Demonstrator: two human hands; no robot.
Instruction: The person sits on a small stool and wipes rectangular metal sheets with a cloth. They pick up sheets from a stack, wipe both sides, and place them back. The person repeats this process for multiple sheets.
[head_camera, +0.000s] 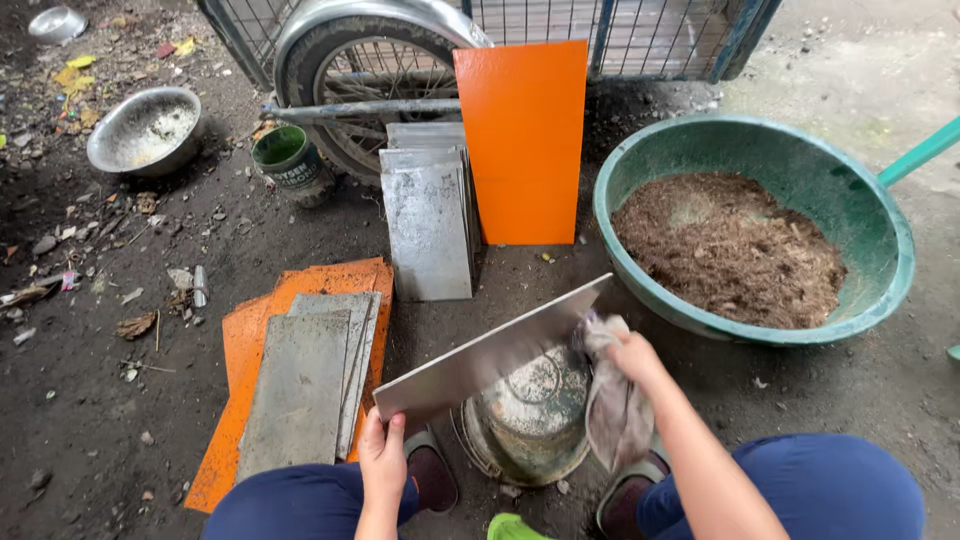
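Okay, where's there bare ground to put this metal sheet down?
Bare patches: right of the green basin, and between the flat pile of sheets and the leaning grey sheets. Crowded: the littered left side near the steel bowl, and the can at your feet.

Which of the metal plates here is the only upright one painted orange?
The tall orange plate leaning against the cart wheel. The plates beside it are bare grey, and the other orange one lies flat on the ground.

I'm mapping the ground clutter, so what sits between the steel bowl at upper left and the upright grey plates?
In the head view, a small green paint can stands on the dirt between the steel bowl and the leaning grey plates.
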